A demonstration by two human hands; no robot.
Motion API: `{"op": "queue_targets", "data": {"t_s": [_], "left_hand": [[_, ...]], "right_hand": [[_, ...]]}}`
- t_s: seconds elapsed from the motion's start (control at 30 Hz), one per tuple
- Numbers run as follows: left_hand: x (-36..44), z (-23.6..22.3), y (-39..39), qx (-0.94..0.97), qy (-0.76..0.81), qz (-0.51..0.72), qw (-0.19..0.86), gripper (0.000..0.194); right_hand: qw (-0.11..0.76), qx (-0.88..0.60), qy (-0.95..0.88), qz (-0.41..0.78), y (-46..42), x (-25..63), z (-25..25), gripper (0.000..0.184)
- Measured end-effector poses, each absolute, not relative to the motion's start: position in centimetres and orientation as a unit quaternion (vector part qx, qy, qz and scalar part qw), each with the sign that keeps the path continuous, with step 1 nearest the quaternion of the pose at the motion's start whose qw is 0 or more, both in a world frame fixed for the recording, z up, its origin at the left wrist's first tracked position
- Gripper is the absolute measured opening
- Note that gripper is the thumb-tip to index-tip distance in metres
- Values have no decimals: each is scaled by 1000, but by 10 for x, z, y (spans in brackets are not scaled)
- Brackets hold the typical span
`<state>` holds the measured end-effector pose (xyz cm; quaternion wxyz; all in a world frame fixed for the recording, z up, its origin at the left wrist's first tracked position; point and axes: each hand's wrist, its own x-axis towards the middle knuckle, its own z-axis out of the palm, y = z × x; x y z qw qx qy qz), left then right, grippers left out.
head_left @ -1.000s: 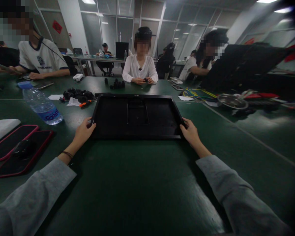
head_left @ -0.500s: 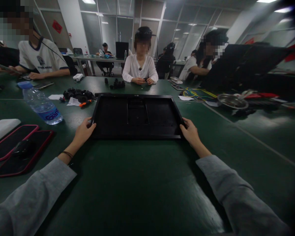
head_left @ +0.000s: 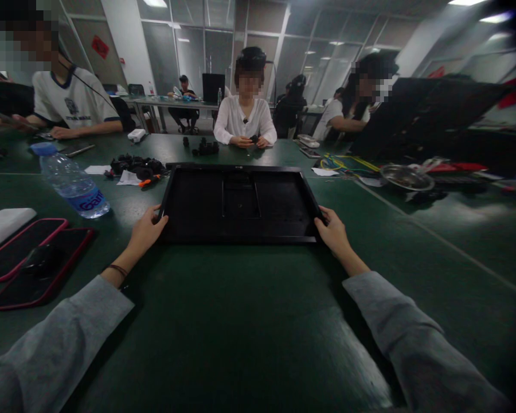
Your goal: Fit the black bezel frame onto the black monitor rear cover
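A black monitor casing (head_left: pixel 279 201), wide, shallow and rectangular with a raised rim, lies on the green table before me. A raised rectangular section stands out in its middle. My left hand (head_left: pixel 148 228) grips the left edge near the front corner, thumb on the rim and fingers out of sight beneath or behind it. On the opposite edge my right hand (head_left: pixel 332 229) holds the casing the same way. Grey sleeves cover both forearms.
To the left stand a water bottle (head_left: pixel 75 183), two red-edged phones (head_left: pixel 64 261) with a black object on one, and a white box (head_left: pixel 4 226). Black parts (head_left: pixel 137 166) lie beyond. A metal bowl (head_left: pixel 406 176) and cables are at right. A person (head_left: pixel 245 117) sits opposite.
My hands and the casing stay where they were. Across the table, the small black item in the person's fingers has shifted slightly.
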<state>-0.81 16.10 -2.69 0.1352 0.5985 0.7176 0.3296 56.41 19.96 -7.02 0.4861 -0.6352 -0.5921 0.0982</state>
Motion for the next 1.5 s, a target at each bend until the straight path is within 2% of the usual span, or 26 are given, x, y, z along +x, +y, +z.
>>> {"op": "queue_targets", "data": {"t_s": [1.5], "left_hand": [[-6,-23,159,596,719,328,142,64]], "right_hand": [[477,-644,-587,114,195,561,-64,58]]}}
